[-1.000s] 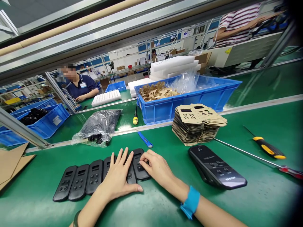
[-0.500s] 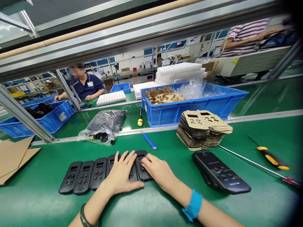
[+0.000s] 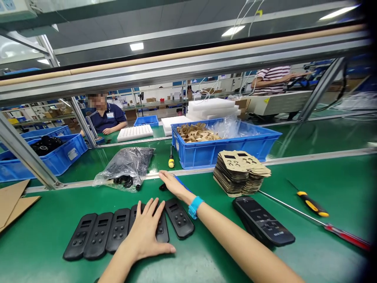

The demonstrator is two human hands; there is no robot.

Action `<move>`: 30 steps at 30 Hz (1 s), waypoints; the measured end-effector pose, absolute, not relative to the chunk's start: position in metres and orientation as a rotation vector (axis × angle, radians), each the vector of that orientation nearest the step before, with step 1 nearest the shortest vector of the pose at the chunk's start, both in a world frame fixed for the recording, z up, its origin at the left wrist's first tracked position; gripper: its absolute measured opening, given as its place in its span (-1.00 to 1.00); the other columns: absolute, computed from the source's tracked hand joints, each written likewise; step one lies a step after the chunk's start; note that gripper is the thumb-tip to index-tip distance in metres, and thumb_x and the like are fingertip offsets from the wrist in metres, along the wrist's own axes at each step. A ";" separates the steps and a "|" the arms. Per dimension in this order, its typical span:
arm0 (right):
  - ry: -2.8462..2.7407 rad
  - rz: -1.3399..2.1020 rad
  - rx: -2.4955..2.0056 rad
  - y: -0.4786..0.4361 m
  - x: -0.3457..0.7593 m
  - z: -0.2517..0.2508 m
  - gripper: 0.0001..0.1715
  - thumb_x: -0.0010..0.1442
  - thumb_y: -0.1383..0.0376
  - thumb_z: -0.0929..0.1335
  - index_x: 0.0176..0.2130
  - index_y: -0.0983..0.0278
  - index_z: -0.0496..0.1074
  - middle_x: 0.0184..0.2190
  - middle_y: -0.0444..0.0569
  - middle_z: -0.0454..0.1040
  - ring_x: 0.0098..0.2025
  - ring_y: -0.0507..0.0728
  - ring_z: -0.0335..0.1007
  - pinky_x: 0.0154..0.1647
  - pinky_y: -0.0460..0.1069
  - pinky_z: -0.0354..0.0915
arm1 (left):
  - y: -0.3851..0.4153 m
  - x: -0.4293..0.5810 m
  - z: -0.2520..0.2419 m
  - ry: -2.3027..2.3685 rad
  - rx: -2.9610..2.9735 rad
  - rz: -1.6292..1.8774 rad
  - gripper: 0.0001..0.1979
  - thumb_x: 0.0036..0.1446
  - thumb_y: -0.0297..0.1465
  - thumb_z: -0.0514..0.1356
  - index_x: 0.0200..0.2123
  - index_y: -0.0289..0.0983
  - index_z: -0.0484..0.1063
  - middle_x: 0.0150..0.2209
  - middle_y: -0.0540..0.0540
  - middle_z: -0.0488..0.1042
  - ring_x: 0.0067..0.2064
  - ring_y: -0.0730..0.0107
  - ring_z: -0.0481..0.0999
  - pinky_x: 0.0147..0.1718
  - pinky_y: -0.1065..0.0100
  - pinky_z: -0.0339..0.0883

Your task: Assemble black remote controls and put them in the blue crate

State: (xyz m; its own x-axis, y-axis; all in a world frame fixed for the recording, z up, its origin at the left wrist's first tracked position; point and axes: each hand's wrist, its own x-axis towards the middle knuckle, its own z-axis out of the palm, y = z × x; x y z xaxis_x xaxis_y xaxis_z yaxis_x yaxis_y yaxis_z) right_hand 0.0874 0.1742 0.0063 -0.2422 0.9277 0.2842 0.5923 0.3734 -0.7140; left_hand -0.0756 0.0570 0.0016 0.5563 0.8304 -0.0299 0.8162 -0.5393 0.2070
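Note:
Several black remote shells lie side by side on the green belt. My left hand rests flat on the right part of the row with its fingers spread, holding nothing. One shell lies at an angle at the row's right end. My right hand, with a blue wristband, is stretched forward past the row, its fingers extended. It hovers over a small black part close to a clear bag of black parts.
A stack of brown cut-out sheets and a blue bin stand behind. Larger black panels lie at right, with a yellow-handled screwdriver and a red-handled one. Cardboard is at left. A co-worker sits opposite.
My right hand has left the right-most shell and reached forward toward the bag. My left hand stays on the row. The view has tilted upward.

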 end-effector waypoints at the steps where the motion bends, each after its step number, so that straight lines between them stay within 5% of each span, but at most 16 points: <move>1: -1.946 0.614 -1.299 0.170 0.090 0.008 -0.65 0.35 0.22 0.23 0.06 0.32 0.32 0.05 0.10 0.40 0.04 0.18 0.37 0.04 0.16 0.31 | 0.057 -0.077 0.001 1.404 2.591 0.092 0.23 -0.26 0.33 0.07 0.35 -0.28 -0.18 0.36 -0.35 -0.13 0.35 -0.22 -0.17 0.19 -0.37 -0.36; 7: -2.162 0.602 -1.233 0.097 0.129 -0.003 -0.51 0.32 0.20 0.18 0.17 0.34 0.28 0.28 0.18 0.14 0.32 0.19 -0.02 0.31 0.15 -0.02 | 0.057 -0.077 -0.003 1.493 2.548 0.089 0.23 -0.22 0.33 0.04 0.33 -0.39 -0.14 0.34 -0.47 -0.16 0.34 -0.28 -0.20 0.17 -0.41 -0.36; 12: -2.323 0.559 -1.434 0.061 0.111 -0.032 -0.08 0.25 -0.07 0.18 0.30 0.54 0.01 0.35 0.37 -0.23 0.38 0.37 -0.46 0.32 0.34 -0.26 | 0.054 -0.071 -0.008 1.540 2.499 0.159 0.26 -0.26 0.31 0.11 0.34 -0.38 -0.17 0.34 -0.50 -0.15 0.34 -0.29 -0.21 0.15 -0.42 -0.35; 15: -2.296 0.599 -1.501 0.064 0.091 -0.036 -0.01 0.22 -0.15 0.16 0.32 0.51 -0.03 0.36 0.33 -0.28 0.37 0.37 -0.57 0.31 0.36 -0.35 | 0.056 -0.074 -0.003 1.546 2.461 0.113 0.28 -0.28 0.30 0.14 0.34 -0.37 -0.19 0.34 -0.51 -0.25 0.35 -0.28 -0.30 0.14 -0.43 -0.39; 20: -2.128 0.798 -1.445 0.077 0.097 -0.023 -0.27 0.34 0.07 0.05 0.31 0.47 -0.01 0.36 0.29 -0.16 0.39 0.30 -0.35 0.31 0.29 -0.16 | 0.053 -0.121 0.027 1.595 2.428 0.064 0.23 -0.26 0.22 0.23 0.35 -0.24 -0.22 0.36 -0.41 -0.30 0.36 -0.18 -0.34 0.19 -0.31 -0.37; 25: -2.113 0.761 -1.404 0.066 0.121 -0.018 -0.44 0.19 0.27 0.27 0.18 0.27 0.27 0.17 0.15 0.24 0.04 0.21 0.35 0.00 0.10 0.34 | 0.025 -0.206 0.031 2.166 2.146 -0.170 0.11 -0.22 0.13 0.25 0.33 -0.18 -0.10 0.36 -0.43 -0.27 0.33 -0.37 -0.29 0.12 -0.38 -0.26; 30: -2.075 0.730 -1.422 0.056 0.108 -0.024 -0.48 0.09 0.33 0.38 0.08 0.29 0.40 0.03 0.11 0.32 -0.11 0.18 0.41 -0.05 0.04 0.34 | 0.001 -0.242 0.001 2.387 1.969 -0.153 -0.13 0.04 0.14 -0.03 0.32 -0.16 -0.11 0.36 -0.44 -0.20 0.33 -0.38 -0.18 0.09 -0.29 -0.05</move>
